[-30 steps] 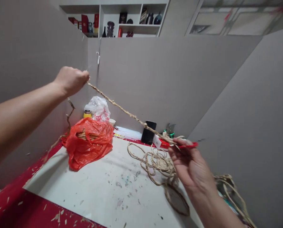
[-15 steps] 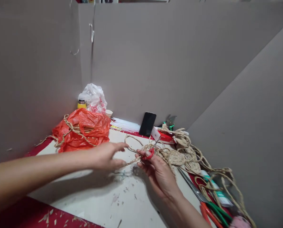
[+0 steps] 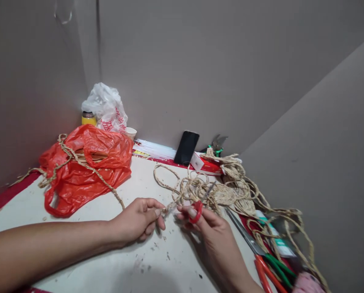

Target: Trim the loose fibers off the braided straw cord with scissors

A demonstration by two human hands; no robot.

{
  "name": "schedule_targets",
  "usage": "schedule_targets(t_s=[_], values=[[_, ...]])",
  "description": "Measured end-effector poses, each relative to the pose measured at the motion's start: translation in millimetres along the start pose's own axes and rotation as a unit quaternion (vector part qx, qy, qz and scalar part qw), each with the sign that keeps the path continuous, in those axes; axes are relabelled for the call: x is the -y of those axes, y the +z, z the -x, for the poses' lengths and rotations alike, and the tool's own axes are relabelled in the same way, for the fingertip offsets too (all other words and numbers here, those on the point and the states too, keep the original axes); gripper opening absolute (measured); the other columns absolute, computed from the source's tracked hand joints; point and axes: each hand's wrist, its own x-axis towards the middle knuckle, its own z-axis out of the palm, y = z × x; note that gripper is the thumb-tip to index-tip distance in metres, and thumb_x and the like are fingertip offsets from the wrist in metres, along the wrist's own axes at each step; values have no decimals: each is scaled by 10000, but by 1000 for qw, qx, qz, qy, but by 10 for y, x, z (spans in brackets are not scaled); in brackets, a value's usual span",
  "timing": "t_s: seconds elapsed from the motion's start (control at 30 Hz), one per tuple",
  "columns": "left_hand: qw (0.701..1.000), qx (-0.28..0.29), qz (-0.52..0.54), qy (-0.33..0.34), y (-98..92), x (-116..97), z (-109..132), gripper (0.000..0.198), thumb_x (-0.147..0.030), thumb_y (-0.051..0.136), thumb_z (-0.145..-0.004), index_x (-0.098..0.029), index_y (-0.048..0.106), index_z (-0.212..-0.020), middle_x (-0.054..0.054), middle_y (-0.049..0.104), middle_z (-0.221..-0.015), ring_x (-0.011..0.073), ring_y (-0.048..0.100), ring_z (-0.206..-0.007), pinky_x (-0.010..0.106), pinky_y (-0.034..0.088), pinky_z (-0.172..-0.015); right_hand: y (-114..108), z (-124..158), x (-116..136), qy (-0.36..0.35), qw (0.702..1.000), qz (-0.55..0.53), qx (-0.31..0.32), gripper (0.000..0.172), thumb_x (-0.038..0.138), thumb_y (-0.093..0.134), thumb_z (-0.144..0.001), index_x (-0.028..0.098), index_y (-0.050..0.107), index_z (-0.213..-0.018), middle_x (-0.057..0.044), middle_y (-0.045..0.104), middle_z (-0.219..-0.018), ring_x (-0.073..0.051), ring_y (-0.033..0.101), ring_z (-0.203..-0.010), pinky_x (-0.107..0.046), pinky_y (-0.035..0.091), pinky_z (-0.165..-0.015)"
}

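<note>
A straw-coloured braided cord [image 3: 171,204] is pinched between the thumb and fingers of my left hand [image 3: 139,220], low over the white board. Just to the right, my right hand [image 3: 216,236] is closed around small red-handled scissors [image 3: 197,211], whose blades point up and away. The fingertips of that hand are close to the cord; whether they touch it I cannot tell. Behind my hands, the cord runs into loose loops and flat coils of braid [image 3: 223,193]. Another length of braid [image 3: 101,179] runs from the orange-red plastic bag [image 3: 116,156] toward my left hand.
Large shears [image 3: 245,234] with orange and green handles lie at the right, beside a white-and-green tube [image 3: 279,240]. Along the back stand a phone [image 3: 186,147], pruners [image 3: 217,144], a paper cup [image 3: 130,133], a yellow jar [image 3: 88,118] and a white bag [image 3: 105,108]. Grey walls enclose the board [image 3: 114,268].
My left hand has closed from spread fingers to a pinch on the cord. In my right hand the scissor blades now show more clearly. The view has shifted, moving the background up and left.
</note>
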Motion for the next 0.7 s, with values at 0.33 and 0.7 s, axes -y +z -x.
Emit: schedule_targets(t_s=[0.33, 0.7], values=[[995, 19, 94, -19, -167, -92, -56, 127, -253, 540, -843, -191, 464, -923, -25, 593, -638, 2, 192, -323, 142, 116, -314, 18, 97, 4, -190, 934, 280, 110, 282, 330, 578, -822, 204, 563, -570, 16, 551, -539, -130, 497, -508, -220, 392, -501], [993, 29, 114, -29, -182, -83, -43, 112, -206, 526, -828, -198, 477, -929, -36, 565, -617, 8, 192, -328, 139, 111, -314, 5, 125, -15, -317, 849, 411, 101, 115, 258, 550, -819, 214, 524, -717, 15, 590, -636, -119, 537, -539, -203, 416, -516]])
